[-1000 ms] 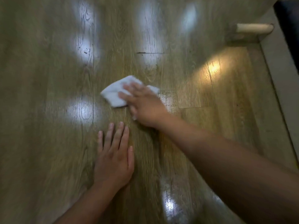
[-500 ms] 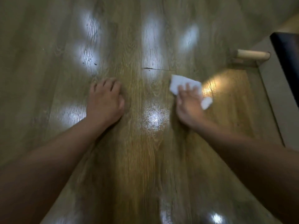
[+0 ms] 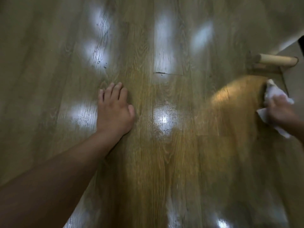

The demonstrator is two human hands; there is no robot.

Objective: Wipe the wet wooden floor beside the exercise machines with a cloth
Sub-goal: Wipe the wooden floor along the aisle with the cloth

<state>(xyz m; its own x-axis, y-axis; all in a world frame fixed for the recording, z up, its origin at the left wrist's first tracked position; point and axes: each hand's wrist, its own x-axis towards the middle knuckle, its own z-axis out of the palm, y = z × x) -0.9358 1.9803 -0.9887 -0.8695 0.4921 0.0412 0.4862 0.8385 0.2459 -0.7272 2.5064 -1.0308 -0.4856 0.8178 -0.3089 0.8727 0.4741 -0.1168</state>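
Wood-grain floor (image 3: 164, 162) planks fill almost the whole head view, running away from the camera, their surface glossy and dotted with pale, soft-edged reflections of light; one bright, speckled patch of glare lies between the two hands, and a warmer amber glow spreads across the boards toward the right. A short dark chip (image 3: 160, 73) marks the end joint of one plank near the upper middle, and a few small dark specks sit in the reflection up and to the left of it. The left hand (image 3: 114, 112) is planted flat on the floor, palm down, fingers (image 3: 113, 91) stretched forward and slightly spread, its grip released and holding nothing, with the bare forearm reaching back to the lower left corner. At the far right edge the right hand (image 3: 279, 111) presses down on a white cloth (image 3: 271, 94), its grip grasping the crumpled fabric against the boards; the hand and the cloth are both smeared by motion blur, so the exact fold of the fingers cannot be made out. White corners of the cloth poke out above the hand and below it. Just beyond the cloth, at the upper right, a pale round wooden bar (image 3: 278, 60) lies low over the floor, with a light grey strip (image 3: 294, 83) bordering the wood on that side and a dark shape at the frame's edge too cut off to identify.
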